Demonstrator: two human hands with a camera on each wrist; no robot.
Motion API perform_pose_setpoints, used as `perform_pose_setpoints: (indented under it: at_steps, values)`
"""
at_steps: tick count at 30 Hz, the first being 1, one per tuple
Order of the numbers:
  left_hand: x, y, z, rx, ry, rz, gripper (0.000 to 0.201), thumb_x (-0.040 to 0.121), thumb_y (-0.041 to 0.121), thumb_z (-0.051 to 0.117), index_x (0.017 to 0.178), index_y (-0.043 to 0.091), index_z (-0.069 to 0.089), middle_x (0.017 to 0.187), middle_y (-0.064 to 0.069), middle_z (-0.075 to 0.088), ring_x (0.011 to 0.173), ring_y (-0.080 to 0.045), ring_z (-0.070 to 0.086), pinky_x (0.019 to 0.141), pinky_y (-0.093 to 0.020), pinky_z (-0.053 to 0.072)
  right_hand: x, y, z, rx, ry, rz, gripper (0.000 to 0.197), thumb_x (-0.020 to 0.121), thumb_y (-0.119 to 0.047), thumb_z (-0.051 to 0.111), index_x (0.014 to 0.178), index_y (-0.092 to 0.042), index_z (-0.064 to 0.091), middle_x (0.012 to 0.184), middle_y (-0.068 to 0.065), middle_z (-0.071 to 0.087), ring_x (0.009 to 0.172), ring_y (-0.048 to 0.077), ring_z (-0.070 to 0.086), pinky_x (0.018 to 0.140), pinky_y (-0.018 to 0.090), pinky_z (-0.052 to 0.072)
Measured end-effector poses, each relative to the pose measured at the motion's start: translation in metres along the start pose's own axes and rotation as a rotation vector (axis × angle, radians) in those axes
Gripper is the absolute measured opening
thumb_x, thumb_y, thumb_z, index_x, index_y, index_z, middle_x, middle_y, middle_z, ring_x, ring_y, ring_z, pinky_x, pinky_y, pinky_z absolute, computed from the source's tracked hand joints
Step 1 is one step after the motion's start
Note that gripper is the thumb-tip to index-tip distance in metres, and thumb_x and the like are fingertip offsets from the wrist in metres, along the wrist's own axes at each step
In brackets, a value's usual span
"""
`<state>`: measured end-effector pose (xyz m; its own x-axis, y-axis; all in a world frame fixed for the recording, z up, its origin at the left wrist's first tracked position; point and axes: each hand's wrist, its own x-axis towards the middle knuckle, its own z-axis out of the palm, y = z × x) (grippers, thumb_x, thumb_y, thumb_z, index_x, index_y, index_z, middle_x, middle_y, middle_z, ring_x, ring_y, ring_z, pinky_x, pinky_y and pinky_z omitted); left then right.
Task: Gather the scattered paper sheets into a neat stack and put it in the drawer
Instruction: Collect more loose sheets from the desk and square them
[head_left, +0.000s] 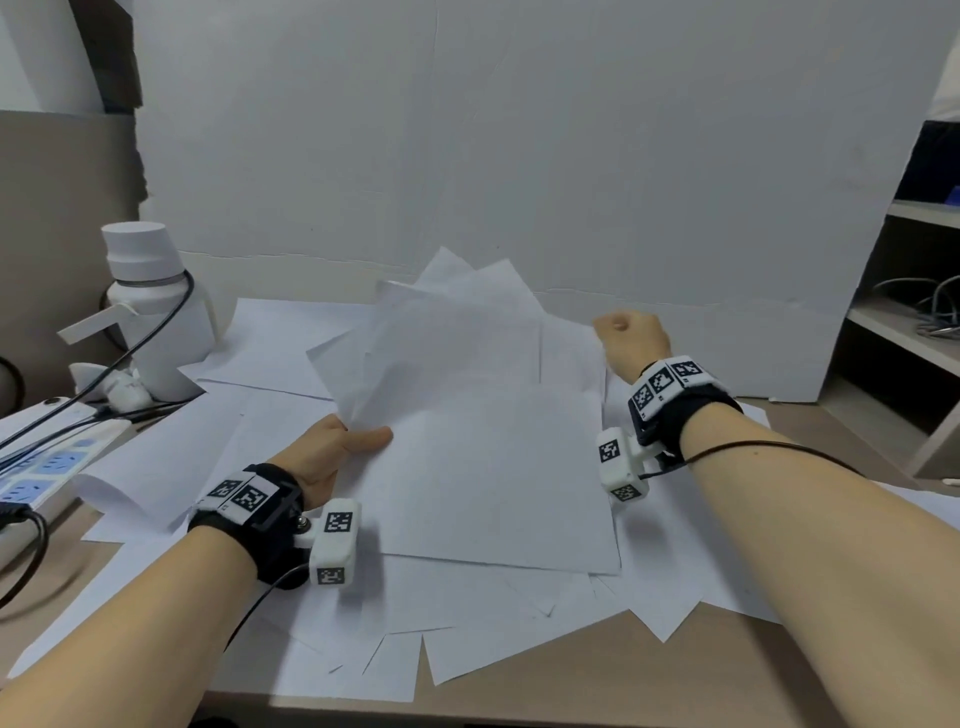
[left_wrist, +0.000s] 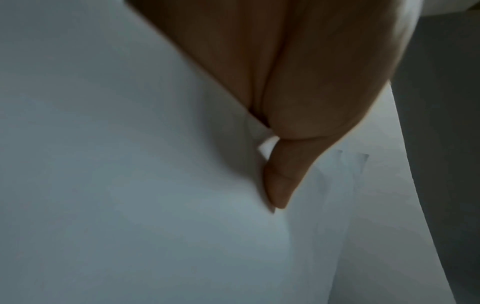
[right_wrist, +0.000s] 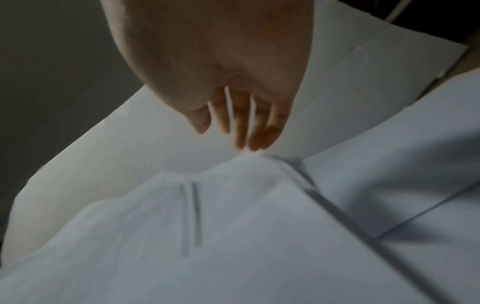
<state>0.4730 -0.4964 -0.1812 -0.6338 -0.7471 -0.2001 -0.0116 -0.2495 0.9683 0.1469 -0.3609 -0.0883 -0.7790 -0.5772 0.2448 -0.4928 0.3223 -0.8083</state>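
Observation:
A loose fan of white paper sheets (head_left: 467, 415) is lifted off the desk, its far end tilted up. My left hand (head_left: 337, 447) grips its left edge, thumb on top and fingers hidden underneath; the left wrist view shows the thumb (left_wrist: 280, 185) pressed on the paper (left_wrist: 130, 185). My right hand (head_left: 631, 338) is at the fan's far right edge. In the right wrist view its fingers (right_wrist: 249, 131) are straight, tips touching the sheets (right_wrist: 233, 226). Several more sheets (head_left: 519, 639) lie scattered on the desk. No drawer is in view.
A white bottle (head_left: 150, 306) stands at the back left with a black cable across it. A power strip (head_left: 47, 462) lies at the left edge. A white board (head_left: 519, 156) closes off the back. Shelves (head_left: 909, 312) with cables stand at the right. Brown desk (head_left: 675, 686) shows in front.

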Motion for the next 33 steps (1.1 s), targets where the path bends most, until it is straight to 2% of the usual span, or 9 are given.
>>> perform_pose_setpoints:
  at_steps: [3,6,11,13,16,20,23,29,33]
  values:
    - [0.002,-0.001,-0.01,-0.077,0.022,0.005,0.036,0.088,0.0,0.067,0.123,-0.006,0.062,0.117,-0.031,0.067,0.099,-0.041,0.068,0.1,-0.059,0.049,-0.002,0.014,-0.012,-0.054,-0.059,0.237,0.059,0.085,-0.047,0.064,0.131,-0.01,0.055,0.121,0.015,0.06,0.107,0.033,0.059,0.092,0.04,0.048]
    - [0.005,-0.001,-0.012,-0.115,0.02,0.012,0.041,0.086,0.001,0.069,0.125,-0.004,0.061,0.118,-0.03,0.067,0.1,-0.04,0.068,0.097,-0.056,0.052,-0.013,0.019,-0.014,0.141,-0.264,0.365,0.053,0.079,-0.05,0.074,0.11,-0.007,0.064,0.1,0.014,0.072,0.074,0.025,0.067,0.069,0.032,0.055]
    - [0.011,-0.002,-0.005,-0.121,0.075,0.067,0.026,0.095,-0.001,0.059,0.12,0.003,0.063,0.106,-0.02,0.073,0.086,-0.032,0.072,0.085,-0.046,0.058,-0.019,0.023,0.003,0.102,0.015,0.07,0.038,0.082,-0.044,0.07,0.082,-0.007,0.064,0.088,0.011,0.071,0.081,0.029,0.067,0.083,0.045,0.058]
    - [0.012,-0.004,-0.002,-0.132,0.075,0.071,0.026,0.094,-0.001,0.059,0.119,0.005,0.063,0.109,-0.021,0.072,0.087,-0.033,0.072,0.088,-0.048,0.057,-0.023,0.021,0.011,0.098,-0.073,0.021,0.038,0.082,-0.049,0.069,0.07,-0.015,0.058,0.074,0.002,0.066,0.073,0.021,0.062,0.083,0.045,0.055]
    - [0.01,-0.006,0.004,-0.116,0.063,0.074,0.023,0.095,-0.002,0.058,0.116,0.005,0.064,0.105,-0.019,0.073,0.084,-0.03,0.073,0.079,-0.042,0.061,-0.026,0.021,0.019,0.045,-0.21,0.026,0.026,0.082,-0.038,0.076,0.078,-0.015,0.064,0.077,0.0,0.069,0.072,0.019,0.06,0.077,0.034,0.051]
    - [0.006,-0.006,0.004,-0.124,0.057,0.071,0.023,0.095,-0.002,0.058,0.117,0.002,0.064,0.105,-0.02,0.073,0.084,-0.031,0.073,0.081,-0.043,0.061,-0.029,0.023,0.016,-0.132,-0.13,0.028,0.049,0.08,-0.035,0.074,0.122,-0.018,0.056,0.124,0.003,0.053,0.114,0.024,0.054,0.101,0.038,0.045]
    - [0.004,-0.004,0.003,-0.116,0.044,0.068,0.022,0.096,-0.003,0.057,0.116,0.003,0.064,0.095,-0.016,0.075,0.076,-0.027,0.074,0.067,-0.037,0.063,-0.034,0.018,0.012,-0.227,-0.163,-0.116,0.055,0.082,-0.034,0.07,0.132,-0.024,0.052,0.135,0.004,0.041,0.129,0.026,0.036,0.107,0.039,0.035]
    - [0.005,-0.004,0.005,-0.068,0.016,0.041,0.026,0.095,-0.001,0.06,0.121,0.002,0.063,0.101,-0.019,0.074,0.082,-0.032,0.073,0.075,-0.042,0.062,-0.032,0.011,0.015,-0.392,-0.355,-0.11,0.044,0.07,-0.052,0.072,0.108,-0.032,0.061,0.102,-0.009,0.059,0.106,0.022,0.059,0.103,0.047,0.043]
    - [0.004,-0.005,0.003,-0.062,0.018,0.02,0.028,0.095,-0.001,0.059,0.123,0.001,0.062,0.105,-0.022,0.073,0.081,-0.031,0.073,0.072,-0.04,0.062,-0.029,0.013,0.015,-0.432,-0.449,-0.116,0.034,0.071,-0.046,0.079,0.093,-0.028,0.061,0.101,-0.002,0.057,0.105,0.022,0.052,0.095,0.039,0.047]
